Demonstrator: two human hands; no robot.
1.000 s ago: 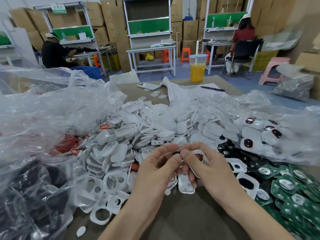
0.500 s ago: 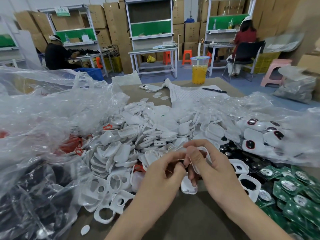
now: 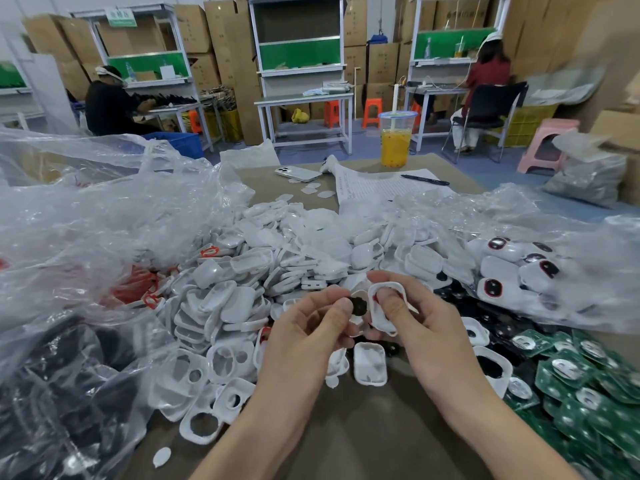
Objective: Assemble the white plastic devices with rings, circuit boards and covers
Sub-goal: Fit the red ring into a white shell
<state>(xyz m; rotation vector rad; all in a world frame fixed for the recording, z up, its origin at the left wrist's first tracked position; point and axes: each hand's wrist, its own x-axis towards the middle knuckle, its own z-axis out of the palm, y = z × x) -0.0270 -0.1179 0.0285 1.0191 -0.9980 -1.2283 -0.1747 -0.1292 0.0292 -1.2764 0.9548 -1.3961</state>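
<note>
1. The brown table (image 3: 363,438) is being crossed by two bare forearms at 6 o'clock of the view.
2. A small black ring (image 3: 358,305) is being pinched between the thumb and forefinger of the left hand (image 3: 308,330), just left of centre.
3. A white plastic shell (image 3: 377,315) is being gripped by the right hand (image 3: 422,323), the thumb being pressed into its hollow and the fingers being wrapped behind it. The ring is being held just beside the shell's 9 o'clock edge; whether the two are touching cannot be told.
4. A white cover (image 3: 370,363) is being borne, hollow side up, by the table at 6 o'clock from the hands.
5. Green circuit boards (image 3: 588,393) are being shown heaped at 4 o'clock from the hands.
6. White frames (image 3: 221,368) with cut openings are being shown piled at 8 o'clock.
7. A broad heap of white shells (image 3: 277,265) is being carried by the table from 10 to 12 o'clock.
8. Red rings (image 3: 138,282) are being partly veiled by a clear plastic sheet (image 3: 86,220) at 9 o'clock.
9. Finished white devices (image 3: 512,268) with dark round windows are being enclosed in a clear bag at 2 o'clock.
10. Farther off at 12 o'clock, a phone (image 3: 298,173), a paper sheet (image 3: 381,188), a pen (image 3: 424,180) and a cup of orange drink (image 3: 396,140) are being borne by the table.
11. Beyond, two workbenches are being occupied by seated persons, at 11 and 1 o'clock.
</note>
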